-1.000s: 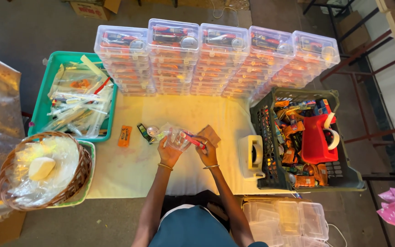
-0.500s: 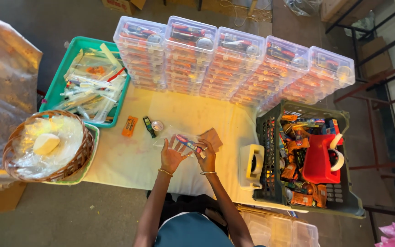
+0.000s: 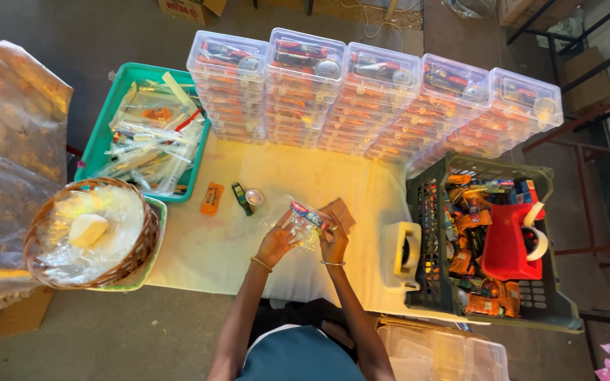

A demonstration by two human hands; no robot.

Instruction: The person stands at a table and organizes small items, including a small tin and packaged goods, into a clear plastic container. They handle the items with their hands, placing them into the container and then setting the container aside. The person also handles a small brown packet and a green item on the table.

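Both hands grasp one crinkly clear plastic bag [image 3: 303, 227] above the table's middle: left hand [image 3: 277, 242] underneath, right hand [image 3: 333, 243] pinching its side. A slim red tube [image 3: 308, 214] lies inside. Bare cloth [image 3: 199, 247] spreads leftward; a white tape dispenser [image 3: 401, 255] sits right.

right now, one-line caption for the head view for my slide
Left hand and right hand hold a clear plastic bag with a small tube over a table beside stacked clear boxes.
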